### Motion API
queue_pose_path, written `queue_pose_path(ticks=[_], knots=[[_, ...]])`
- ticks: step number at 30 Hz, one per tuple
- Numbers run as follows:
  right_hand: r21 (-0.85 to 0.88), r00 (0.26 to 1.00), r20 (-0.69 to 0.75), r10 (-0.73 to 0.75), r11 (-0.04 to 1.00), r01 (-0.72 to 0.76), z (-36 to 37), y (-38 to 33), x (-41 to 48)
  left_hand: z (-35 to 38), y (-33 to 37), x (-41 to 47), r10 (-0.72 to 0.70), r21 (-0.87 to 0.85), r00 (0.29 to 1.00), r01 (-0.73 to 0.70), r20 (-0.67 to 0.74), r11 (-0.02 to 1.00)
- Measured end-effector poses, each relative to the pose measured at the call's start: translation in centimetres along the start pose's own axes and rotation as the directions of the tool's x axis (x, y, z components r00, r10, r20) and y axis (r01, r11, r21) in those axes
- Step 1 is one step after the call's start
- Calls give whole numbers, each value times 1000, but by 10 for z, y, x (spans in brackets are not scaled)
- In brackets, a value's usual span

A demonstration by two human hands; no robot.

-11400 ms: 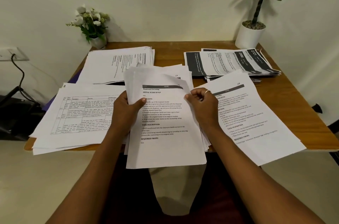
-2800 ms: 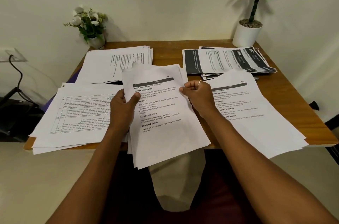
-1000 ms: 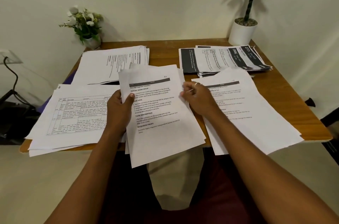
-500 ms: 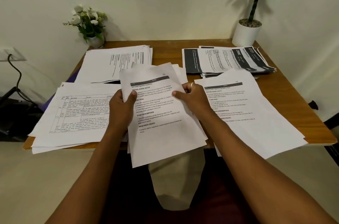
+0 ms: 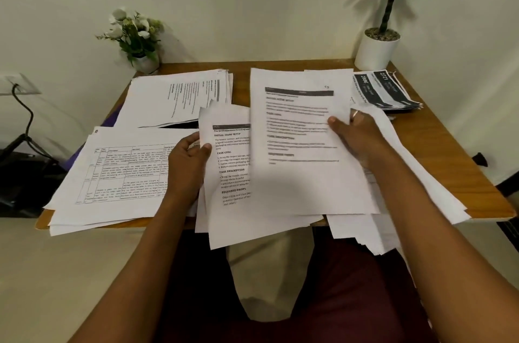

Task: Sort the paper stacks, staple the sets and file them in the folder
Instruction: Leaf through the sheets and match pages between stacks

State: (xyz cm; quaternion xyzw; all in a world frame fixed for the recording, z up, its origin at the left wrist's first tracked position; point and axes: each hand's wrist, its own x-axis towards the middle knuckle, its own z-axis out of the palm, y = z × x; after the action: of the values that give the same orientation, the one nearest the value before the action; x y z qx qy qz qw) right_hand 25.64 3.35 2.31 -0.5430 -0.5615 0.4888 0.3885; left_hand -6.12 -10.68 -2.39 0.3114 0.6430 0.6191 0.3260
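My left hand (image 5: 186, 167) grips the left edge of a stack of printed sheets (image 5: 230, 174) held over the table's front edge. My right hand (image 5: 356, 137) pinches a single printed sheet (image 5: 297, 151) by its right edge, lifted clear of the stack and hanging over the right-hand pile (image 5: 421, 188). A pile of sheets with tables (image 5: 112, 174) lies at the front left. Another white pile (image 5: 179, 98) lies at the back left. A pile with dark headers (image 5: 384, 92) sits at the back right, partly hidden by the lifted sheet.
The wooden table (image 5: 463, 163) stands against a pale wall. A small flower pot (image 5: 137, 36) is at its back left corner, a tall plant in a white pot (image 5: 377, 50) at the back right. Something purple (image 5: 111, 119) pokes out under the left piles. A black cable (image 5: 25, 118) hangs at left.
My right hand has peeled the top sheet off the held stack and carried it up and to the right. A new top page shows on the stack in my left hand.
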Motion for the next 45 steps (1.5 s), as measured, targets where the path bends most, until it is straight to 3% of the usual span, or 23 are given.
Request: queue_pose_path(ticks=[3,6,10,17,20,22,24,26,29,33,37,45], knots=[[-199,996,28,82,977,-75,-47,1,-2,1,0,0,3,0,1000,-3,13,1000],[-373,992,-51,113,919,-124,-73,5,-9,2,0,-1,-1,-11,1000,2,18,1000],[-460,986,-140,92,876,-147,-79,16,-12,2,1,-1,-8,-31,1000,9,25,999],[-652,941,-314,-124,749,-119,-56,37,-4,1,1,-4,-2,-35,999,3,32,999],[-718,912,-295,-283,696,-16,-30,28,-9,0,0,-2,-3,-50,999,5,41,999],[-621,929,-191,-318,772,137,-5,20,-12,0,-1,-1,-3,-59,999,6,46,998],[-421,968,-39,-250,882,211,23,8,-20,1,-1,-1,2,-49,999,1,48,999],[-293,979,86,-187,934,204,49,2,-28,0,-1,-1,9,-41,999,-7,46,999],[-173,980,159,-121,974,148,76,4,-30,-1,-3,-1,13,-54,999,-11,46,999],[22,986,159,-52,999,49,89,6,-32,-2,-6,0,16,-73,999,-12,51,997],[84,989,145,16,996,-28,91,10,-32,-3,-7,2,28,-83,998,-24,50,996],[182,999,-37,-14,983,21,48,-6,-14,-1,-3,-1,97,64,995,-97,-11,993]])
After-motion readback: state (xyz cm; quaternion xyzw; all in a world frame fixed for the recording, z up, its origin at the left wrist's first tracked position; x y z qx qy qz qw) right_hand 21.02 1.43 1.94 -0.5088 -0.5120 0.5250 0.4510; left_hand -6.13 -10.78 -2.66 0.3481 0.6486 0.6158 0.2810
